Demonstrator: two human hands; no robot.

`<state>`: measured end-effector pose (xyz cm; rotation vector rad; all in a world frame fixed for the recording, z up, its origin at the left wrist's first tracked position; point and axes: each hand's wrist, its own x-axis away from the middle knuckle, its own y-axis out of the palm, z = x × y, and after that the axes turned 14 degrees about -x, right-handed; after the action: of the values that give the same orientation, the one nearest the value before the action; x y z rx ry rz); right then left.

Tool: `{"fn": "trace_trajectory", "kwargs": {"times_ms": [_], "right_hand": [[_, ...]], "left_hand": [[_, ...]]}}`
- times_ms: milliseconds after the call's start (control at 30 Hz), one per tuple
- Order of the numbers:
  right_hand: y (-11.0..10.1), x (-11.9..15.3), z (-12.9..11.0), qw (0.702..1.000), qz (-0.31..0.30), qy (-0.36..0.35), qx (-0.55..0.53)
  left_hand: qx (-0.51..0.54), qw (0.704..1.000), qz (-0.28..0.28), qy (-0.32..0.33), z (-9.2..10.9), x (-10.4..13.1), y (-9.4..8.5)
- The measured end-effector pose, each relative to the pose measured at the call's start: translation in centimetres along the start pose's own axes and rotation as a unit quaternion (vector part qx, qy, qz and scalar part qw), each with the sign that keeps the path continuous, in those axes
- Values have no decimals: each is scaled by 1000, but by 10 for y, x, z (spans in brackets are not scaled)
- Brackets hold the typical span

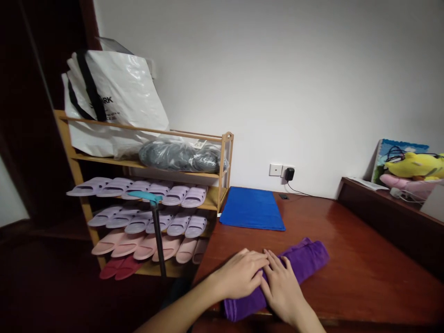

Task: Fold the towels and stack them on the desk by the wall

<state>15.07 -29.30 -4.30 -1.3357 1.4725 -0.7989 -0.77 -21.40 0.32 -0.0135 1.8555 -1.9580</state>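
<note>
A purple cloth (308,262), folded into a long narrow strip, lies slantwise across the near part of the reddish-brown table (347,259). My left hand (243,273) curls over its middle from the left, fingers bent and close together. Right beside it, my right hand (281,287) grips the same stretch of cloth, its fingers bent over the top. The two hands touch at the fingertips. Layered folds show at the cloth's near left end, while the hands hide much of its middle.
Behind the cloth lies a flat blue mat (253,208). A black charger (289,174) is plugged in at the wall. On the left, a wooden rack (224,175) holds slippers (163,247) and a white bag (118,97). A yellow plush toy (414,164) rests on the raised ledge at right.
</note>
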Motion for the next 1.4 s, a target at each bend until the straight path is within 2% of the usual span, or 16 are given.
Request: {"fn": "trace_trajectory", "kwargs": {"times_ms": [100, 267, 400, 500, 900, 1133, 1400], "right_hand": [[4, -1, -3, 1000, 20, -19, -2], [10, 1, 1, 997, 57, -49, 16], [22, 5, 8, 987, 131, -76, 62], [31, 9, 12, 974, 188, -81, 98], [34, 19, 8, 950, 262, -109, 132], [31, 26, 12, 956, 246, -142, 76], [26, 45, 26, 944, 247, -207, 67]], "left_hand": [[38, 999, -14, -24, -2, 9, -1], [92, 994, -45, -49, -31, 22, -2], [131, 989, -67, -33, -53, 30, 7], [127, 989, -71, -18, -59, 32, 12], [75, 991, -114, 5, -55, 30, 10], [80, 990, -112, 16, -53, 31, 8], [-7, 987, -155, 41, -30, 39, 1]]}}
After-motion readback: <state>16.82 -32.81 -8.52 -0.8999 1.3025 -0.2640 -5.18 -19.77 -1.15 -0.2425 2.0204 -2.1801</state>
